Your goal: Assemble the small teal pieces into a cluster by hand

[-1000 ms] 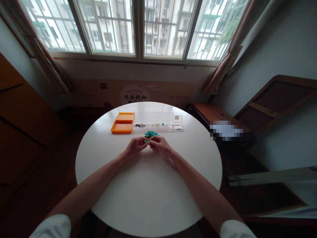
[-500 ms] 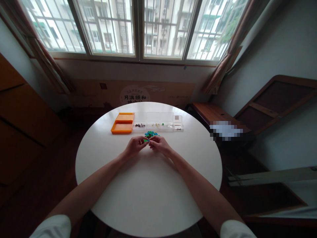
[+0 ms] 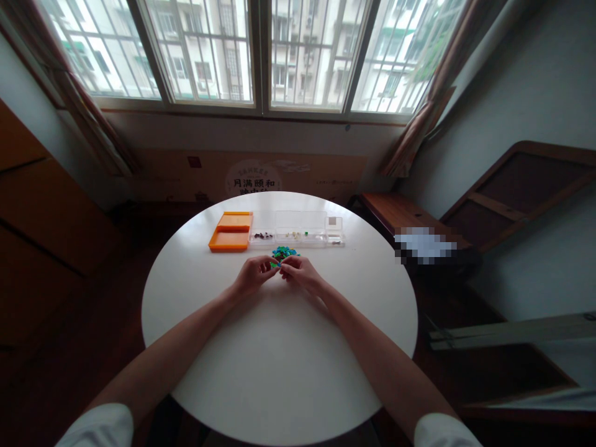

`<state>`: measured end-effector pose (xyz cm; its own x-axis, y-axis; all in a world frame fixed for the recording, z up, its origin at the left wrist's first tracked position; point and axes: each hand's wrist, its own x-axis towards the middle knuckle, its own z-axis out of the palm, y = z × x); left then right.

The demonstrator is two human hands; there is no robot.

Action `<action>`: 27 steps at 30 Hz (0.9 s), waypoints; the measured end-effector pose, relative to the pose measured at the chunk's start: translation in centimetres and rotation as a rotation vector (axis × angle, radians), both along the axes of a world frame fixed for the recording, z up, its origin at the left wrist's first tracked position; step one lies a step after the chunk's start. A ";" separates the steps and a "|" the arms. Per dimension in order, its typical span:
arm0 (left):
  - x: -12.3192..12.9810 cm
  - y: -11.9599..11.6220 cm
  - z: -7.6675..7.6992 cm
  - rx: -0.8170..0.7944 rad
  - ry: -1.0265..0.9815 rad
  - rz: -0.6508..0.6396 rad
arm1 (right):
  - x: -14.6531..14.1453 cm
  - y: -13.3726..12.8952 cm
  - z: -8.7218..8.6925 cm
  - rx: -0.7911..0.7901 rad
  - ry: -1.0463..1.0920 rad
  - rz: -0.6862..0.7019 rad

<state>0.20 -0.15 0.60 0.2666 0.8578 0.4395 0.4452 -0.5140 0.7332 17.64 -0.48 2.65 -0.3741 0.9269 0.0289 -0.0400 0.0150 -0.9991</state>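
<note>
Both hands meet over the white round table, just in front of a small pile of blue and green pieces [image 3: 285,251]. The fingertips of my left hand [image 3: 255,273] and my right hand [image 3: 300,272] are pinched together on a tiny blue piece [image 3: 280,265] between them. Some green shows by the left fingertips; whether it is held or lies on the table, I cannot tell. Behind the pile, clear plastic boxes [image 3: 310,239] hold dark, cream and green bits.
An open orange case [image 3: 230,238] lies left of the clear boxes on the white table [image 3: 279,372]. Beyond the table's right edge is a wooden bench [image 3: 395,211] with a blurred-out pale item. Barred windows and a wall are behind.
</note>
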 end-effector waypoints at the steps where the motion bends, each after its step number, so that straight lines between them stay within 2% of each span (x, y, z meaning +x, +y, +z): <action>1: 0.0 0.0 0.0 -0.002 0.000 0.000 | 0.0 0.0 0.0 -0.001 -0.001 0.001; 27: 0.1 -0.1 0.1 0.013 0.013 0.023 | 0.0 -0.1 0.2 -0.005 -0.022 -0.005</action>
